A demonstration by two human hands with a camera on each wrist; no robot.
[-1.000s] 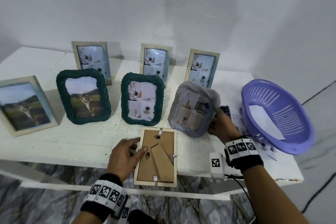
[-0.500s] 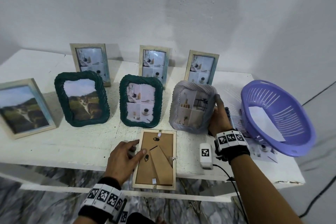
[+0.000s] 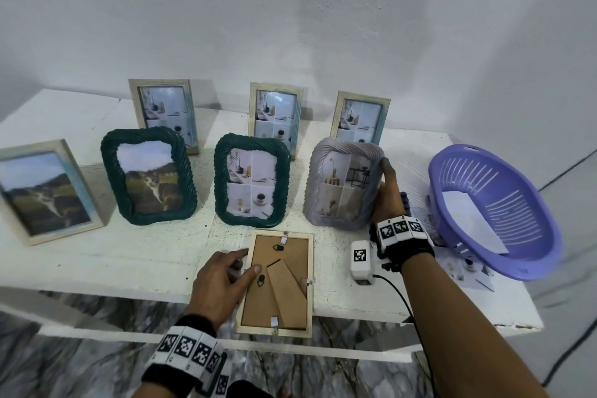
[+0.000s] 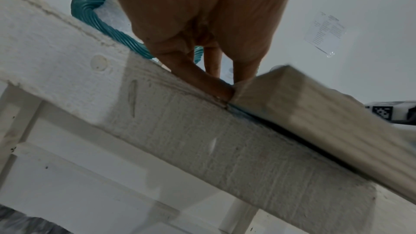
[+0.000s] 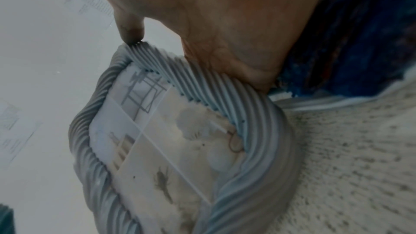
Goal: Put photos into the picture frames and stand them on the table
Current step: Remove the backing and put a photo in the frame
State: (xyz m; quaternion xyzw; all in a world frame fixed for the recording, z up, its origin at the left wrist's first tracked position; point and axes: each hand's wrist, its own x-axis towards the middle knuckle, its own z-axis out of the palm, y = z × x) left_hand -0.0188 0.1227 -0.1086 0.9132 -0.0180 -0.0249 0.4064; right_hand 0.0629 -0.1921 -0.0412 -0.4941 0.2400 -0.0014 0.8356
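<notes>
Two hands busy, right hand [image 3: 389, 194] grip clasping upright grey frame [image 3: 344, 184], left hand [image 3: 219, 284] fingers spread on face-down frame [image 3: 277, 283].

- My left hand [image 3: 223, 281] and right hand [image 3: 389, 194] are bare, no gloves or sleeves.
- Each wrist wears a black band [image 3: 407, 247] ringed with white blocks printed with black square markers.
- A white box [image 3: 361, 260] bearing one marker sits beside my right wrist, trailing a black cable [image 3: 400, 294].

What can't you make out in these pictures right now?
- Face-down wooden frame: its front, so any photo inside; head view.
- Right hand: fingers behind the grey frame; head view.
- Papers under the purple basket: print too small, partly covered.
</notes>
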